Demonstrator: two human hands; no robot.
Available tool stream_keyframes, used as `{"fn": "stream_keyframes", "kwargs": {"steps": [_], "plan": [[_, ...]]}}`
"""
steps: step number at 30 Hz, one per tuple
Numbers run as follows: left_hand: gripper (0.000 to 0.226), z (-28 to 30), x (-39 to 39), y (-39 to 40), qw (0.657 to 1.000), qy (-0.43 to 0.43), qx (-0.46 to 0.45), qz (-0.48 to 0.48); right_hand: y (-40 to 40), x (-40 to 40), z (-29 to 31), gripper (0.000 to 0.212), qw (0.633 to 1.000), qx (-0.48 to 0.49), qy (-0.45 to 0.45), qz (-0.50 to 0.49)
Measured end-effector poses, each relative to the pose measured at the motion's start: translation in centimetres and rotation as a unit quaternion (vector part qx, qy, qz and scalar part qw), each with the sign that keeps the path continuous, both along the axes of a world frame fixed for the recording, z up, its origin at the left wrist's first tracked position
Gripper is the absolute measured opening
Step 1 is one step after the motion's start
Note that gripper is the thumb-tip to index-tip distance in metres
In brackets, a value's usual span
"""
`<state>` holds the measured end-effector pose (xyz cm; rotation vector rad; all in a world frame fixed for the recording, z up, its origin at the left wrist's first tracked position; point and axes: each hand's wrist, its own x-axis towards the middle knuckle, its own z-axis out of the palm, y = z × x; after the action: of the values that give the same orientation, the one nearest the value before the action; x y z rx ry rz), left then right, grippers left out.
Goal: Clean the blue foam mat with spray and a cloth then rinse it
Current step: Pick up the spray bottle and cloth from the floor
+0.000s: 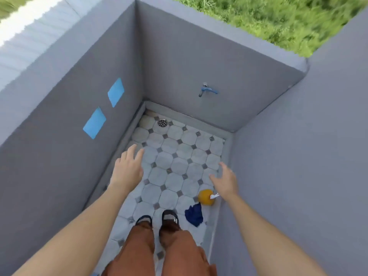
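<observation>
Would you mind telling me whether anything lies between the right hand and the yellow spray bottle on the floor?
Nothing visible does. The right hand hovers open just above the yellow spray bottle, with only bare tile around; the blue cloth lies nearer the feet.

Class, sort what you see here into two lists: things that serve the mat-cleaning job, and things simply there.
For the job:
- yellow spray bottle
- blue cloth
- tap
- drain
- left hand and right hand, both open and holding nothing

Simply there:
- two blue squares on the wall
- grass
- sandals

No mat is clearly in view.
</observation>
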<state>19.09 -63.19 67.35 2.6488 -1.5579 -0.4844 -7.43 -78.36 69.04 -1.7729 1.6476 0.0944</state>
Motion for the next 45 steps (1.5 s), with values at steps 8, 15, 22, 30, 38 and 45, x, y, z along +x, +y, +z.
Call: {"fn": "stream_keyframes", "kwargs": {"steps": [8,15,22,30,38,45], "plan": [[0.063,-15.7,-10.6,-4.6,0.988,0.119,0.078,-0.059,1.4,-14.1,-14.6,0.053,0.984,0.087,0.046,-0.150],[0.071,-38.0,-18.0,-9.0,0.970,0.157,0.170,-0.080,0.8,-16.5,-35.1,0.055,0.977,0.122,0.007,-0.177],[0.074,-54.8,-22.1,-9.8,0.956,0.198,0.208,-0.063,-3.3,-15.8,-48.1,0.081,0.945,0.085,-0.045,-0.312],[0.093,-64.3,-29.1,-6.2,0.905,0.344,0.246,0.041,-8.6,-15.8,-53.2,0.038,0.923,0.087,-0.146,-0.344],[0.034,-67.3,-33.6,-6.5,0.906,0.354,0.211,0.100,-8.7,-15.7,-53.6,0.029,0.921,0.067,-0.223,-0.312],[0.014,-65.6,-29.5,-6.4,0.857,0.431,0.240,0.150,-5.7,-15.4,-53.5,0.037,0.913,0.035,-0.229,-0.336]]}}
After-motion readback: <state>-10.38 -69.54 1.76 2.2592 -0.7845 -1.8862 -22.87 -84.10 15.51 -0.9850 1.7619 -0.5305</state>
